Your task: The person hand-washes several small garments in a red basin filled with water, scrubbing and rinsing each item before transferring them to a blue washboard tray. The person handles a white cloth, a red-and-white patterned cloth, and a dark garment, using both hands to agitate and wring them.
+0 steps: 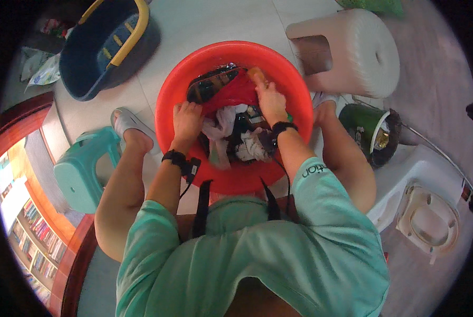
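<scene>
Gripping crumpled red cloth [231, 92], both hands, round red basin [169, 98], seemingly wet

Dark blue basket [107, 50] with yellow handle sitting upper left. Teal stool [80, 171] standing at left, pale pink stool [358, 53] lying upper right, green bucket [371, 132] tilting at right.

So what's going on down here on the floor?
A person is bent over a red basin on the floor, both hands in a heap of wet clothes. The left hand grips the edge of a red garment, and the right hand presses on the same cloth beside an orange brush-like object. White and dark pieces lie bunched beneath. Around the basin stand a dark blue basket, a teal stool and a pale stool.
</scene>
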Demonstrator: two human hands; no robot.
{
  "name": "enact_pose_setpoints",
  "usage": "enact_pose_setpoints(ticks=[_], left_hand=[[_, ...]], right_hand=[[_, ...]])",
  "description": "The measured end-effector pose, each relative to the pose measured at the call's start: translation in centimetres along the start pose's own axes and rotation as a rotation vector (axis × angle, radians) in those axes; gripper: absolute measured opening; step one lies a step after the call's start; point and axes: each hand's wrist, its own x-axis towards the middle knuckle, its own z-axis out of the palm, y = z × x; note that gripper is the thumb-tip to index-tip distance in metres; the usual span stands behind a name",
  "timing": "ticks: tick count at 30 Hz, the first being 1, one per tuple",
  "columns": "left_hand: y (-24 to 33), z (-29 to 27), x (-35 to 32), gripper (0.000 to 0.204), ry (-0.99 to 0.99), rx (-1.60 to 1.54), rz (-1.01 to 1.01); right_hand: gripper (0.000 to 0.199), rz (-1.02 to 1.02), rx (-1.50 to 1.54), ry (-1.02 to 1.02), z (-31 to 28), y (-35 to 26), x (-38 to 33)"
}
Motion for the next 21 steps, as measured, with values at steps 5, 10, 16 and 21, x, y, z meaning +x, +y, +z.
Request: enact_pose_setpoints(ticks=[5, 10, 16, 21], left_hand=[[0.0, 0.9, 0.3, 0.023, 0.045, -0.020, 0.016], [-0.1, 1.3, -0.1, 0.022, 0.035, 0.020, -0.039], [0.2, 1.2, 1.1, 0.034, 0.039, -0.105, -0.100], [1.4, 1.3, 2.3, 0.045, -0.055, -0.009, 0.000]], right_hand=[[0.050, -0.125, 0.288, 0.109, 0.8, -4.6, -1.7], [0.060, -0.239, 0.119, -0.168, 2.1, -5.6, -3.3], [0.052, 0.105, 0.094, 0.037, 2.2, 2.9, -1.9], [0.053, 0.328, 0.112, -0.104, 3.7, 2.9, -2.8]])
